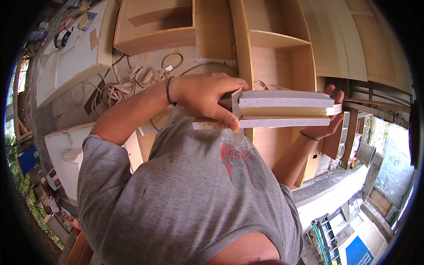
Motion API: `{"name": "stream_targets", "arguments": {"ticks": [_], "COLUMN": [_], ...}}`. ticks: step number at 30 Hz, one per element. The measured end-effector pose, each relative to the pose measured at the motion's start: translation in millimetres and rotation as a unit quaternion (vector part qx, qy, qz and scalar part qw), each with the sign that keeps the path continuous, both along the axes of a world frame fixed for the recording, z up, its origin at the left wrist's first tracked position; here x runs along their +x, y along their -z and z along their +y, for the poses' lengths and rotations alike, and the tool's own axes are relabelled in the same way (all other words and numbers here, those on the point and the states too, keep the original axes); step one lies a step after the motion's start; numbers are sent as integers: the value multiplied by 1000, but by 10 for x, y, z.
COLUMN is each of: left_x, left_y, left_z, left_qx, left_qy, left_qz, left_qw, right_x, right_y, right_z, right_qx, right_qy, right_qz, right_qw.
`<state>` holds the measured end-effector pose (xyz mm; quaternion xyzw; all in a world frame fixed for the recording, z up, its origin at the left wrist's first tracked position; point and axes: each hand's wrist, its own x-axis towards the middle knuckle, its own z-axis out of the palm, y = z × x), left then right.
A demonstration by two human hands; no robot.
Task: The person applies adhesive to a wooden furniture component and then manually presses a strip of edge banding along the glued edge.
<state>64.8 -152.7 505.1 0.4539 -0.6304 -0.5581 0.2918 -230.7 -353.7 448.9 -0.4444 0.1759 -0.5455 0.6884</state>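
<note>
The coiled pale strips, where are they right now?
In the head view, the coiled strips lie left of centre, between the left forearm and the open wooden box.

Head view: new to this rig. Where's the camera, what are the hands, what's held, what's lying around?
No machine here: these are one person's bare hands. The only picture comes from the left of two fisheye cameras worn on the head, looking down, so straight edges bend. The grey shirt is the wearer's. The left hand grips the left end of two pale bars, with wood-coloured strip material between them. The right hand is at the other end, partly hidden. Beyond are an open wooden box and, further left, loose coiled strips.
</note>
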Motion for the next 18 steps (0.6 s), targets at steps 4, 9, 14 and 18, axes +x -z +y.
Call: {"name": "stream_targets", "arguments": {"ticks": [4, 9, 14, 18], "left_x": [-18, -14, 15, 77], "left_y": [22, 44, 3, 32], "left_z": [-1, 37, 70, 27], "left_qx": [-13, -33, -18, 5], "left_qy": [-1, 2, 9, 36], "left_qz": [-19, -36, -22, 9], "left_qw": [1000, 999, 1000, 999], "right_x": [298, 283, 253, -109], "right_y": [124, 134, -79, -149], "right_z": [382, 363, 349, -104], "right_qx": [17, 16, -16, 11], "right_qy": [-81, -134, -134, -30], "right_qz": [-131, -182, -141, -230], "right_qw": [988, 974, 981, 973]}}
